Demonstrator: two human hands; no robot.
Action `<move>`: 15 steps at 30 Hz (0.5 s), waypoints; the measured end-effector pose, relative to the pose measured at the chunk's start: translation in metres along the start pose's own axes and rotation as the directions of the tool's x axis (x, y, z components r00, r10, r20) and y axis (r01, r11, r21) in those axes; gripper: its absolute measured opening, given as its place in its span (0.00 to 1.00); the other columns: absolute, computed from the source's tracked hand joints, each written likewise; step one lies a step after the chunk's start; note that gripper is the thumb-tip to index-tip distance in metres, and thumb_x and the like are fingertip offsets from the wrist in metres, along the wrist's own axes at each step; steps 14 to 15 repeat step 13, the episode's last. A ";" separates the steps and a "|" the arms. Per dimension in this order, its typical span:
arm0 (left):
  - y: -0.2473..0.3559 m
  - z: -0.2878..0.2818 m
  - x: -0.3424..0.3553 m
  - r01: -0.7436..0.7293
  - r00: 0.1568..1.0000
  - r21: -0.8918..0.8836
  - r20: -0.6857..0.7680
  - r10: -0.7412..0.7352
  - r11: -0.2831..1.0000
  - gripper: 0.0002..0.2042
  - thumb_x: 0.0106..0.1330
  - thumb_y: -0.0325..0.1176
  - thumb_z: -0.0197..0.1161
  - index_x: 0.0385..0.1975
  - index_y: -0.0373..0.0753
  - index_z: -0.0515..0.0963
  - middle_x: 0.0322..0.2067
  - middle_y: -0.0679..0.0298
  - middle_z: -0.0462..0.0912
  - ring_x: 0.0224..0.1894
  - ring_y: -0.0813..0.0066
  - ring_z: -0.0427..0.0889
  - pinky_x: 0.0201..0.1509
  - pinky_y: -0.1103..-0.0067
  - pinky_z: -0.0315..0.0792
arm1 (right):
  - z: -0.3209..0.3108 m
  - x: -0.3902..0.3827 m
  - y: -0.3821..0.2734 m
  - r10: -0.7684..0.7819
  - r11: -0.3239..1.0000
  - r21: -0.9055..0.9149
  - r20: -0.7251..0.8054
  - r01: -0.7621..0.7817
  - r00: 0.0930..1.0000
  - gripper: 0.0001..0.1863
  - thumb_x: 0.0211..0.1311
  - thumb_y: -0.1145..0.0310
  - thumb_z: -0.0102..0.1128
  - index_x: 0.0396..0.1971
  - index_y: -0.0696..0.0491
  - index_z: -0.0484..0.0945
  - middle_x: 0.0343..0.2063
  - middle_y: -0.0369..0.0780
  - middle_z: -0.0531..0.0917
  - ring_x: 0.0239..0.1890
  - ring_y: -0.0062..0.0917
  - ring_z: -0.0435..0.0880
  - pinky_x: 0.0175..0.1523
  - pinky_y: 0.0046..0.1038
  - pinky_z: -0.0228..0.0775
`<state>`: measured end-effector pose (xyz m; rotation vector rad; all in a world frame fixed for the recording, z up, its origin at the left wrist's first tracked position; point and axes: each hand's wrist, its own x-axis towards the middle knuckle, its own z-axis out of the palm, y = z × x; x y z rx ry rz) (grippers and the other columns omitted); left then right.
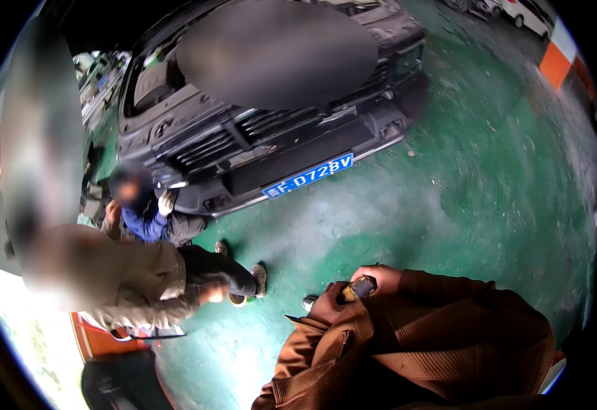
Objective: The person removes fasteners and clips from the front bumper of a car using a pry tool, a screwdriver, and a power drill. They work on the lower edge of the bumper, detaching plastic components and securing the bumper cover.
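Note:
Close in front of my body, both hands meet around a small black and yellowish object (359,288); its exact kind is too small to make out. My left hand (327,306) closes on its left side, partly covered by the brown jacket sleeve. On the other side, the fingers of my right hand (384,277) curl over its far edge. The brown jacket (442,335) I wear hangs loose below my hands and fills the lower right.
Ahead stands a dark car (243,157) with its front toward me and a blue licence plate (308,175). A person in blue (144,222) crouches at its corner; another in a khaki jacket (148,273) stands at my left. Green floor (490,184) stretches right, toward an orange-and-white pillar (557,61).

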<state>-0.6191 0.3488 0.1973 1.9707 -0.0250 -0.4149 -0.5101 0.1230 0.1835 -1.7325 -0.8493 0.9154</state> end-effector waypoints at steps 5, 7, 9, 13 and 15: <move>0.021 0.059 0.063 -0.030 1.000 0.160 0.004 0.030 0.987 0.31 0.55 0.44 0.71 0.58 0.36 0.74 0.48 0.46 0.80 0.53 0.47 0.79 0.60 0.63 0.73 | -0.045 -0.050 0.032 0.099 0.987 0.133 -0.086 -0.087 0.991 0.35 0.47 0.63 0.78 0.58 0.50 0.74 0.52 0.42 0.82 0.55 0.32 0.82 0.59 0.33 0.74; 0.027 0.069 0.086 -0.062 0.998 0.192 0.001 0.063 0.979 0.30 0.54 0.45 0.73 0.55 0.36 0.76 0.47 0.47 0.80 0.51 0.47 0.80 0.58 0.64 0.74 | -0.056 -0.063 0.054 0.052 0.987 0.156 -0.152 -0.028 0.987 0.39 0.49 0.64 0.77 0.63 0.49 0.70 0.55 0.42 0.81 0.57 0.32 0.82 0.61 0.33 0.73; 0.038 0.072 0.113 -0.051 0.998 0.208 0.057 0.040 0.977 0.31 0.50 0.47 0.77 0.52 0.36 0.79 0.48 0.48 0.81 0.49 0.48 0.82 0.56 0.65 0.76 | -0.070 -0.072 0.066 0.094 0.989 0.130 -0.247 -0.063 0.964 0.43 0.50 0.64 0.77 0.67 0.50 0.66 0.57 0.43 0.80 0.58 0.33 0.81 0.61 0.34 0.73; 0.046 0.077 0.163 0.097 0.991 0.298 0.058 -0.120 0.950 0.35 0.46 0.49 0.81 0.53 0.36 0.79 0.50 0.47 0.81 0.52 0.51 0.82 0.58 0.66 0.75 | -0.090 -0.098 0.119 0.317 0.850 0.516 -0.341 -0.105 0.885 0.49 0.56 0.53 0.75 0.74 0.47 0.57 0.67 0.47 0.72 0.70 0.43 0.70 0.73 0.47 0.61; 0.046 0.077 0.163 0.097 0.991 0.298 0.058 -0.120 0.950 0.35 0.46 0.49 0.81 0.53 0.36 0.79 0.50 0.47 0.81 0.52 0.51 0.82 0.58 0.66 0.75 | -0.090 -0.098 0.119 0.317 0.850 0.516 -0.341 -0.105 0.885 0.49 0.56 0.53 0.75 0.74 0.47 0.57 0.67 0.47 0.72 0.70 0.43 0.70 0.73 0.47 0.61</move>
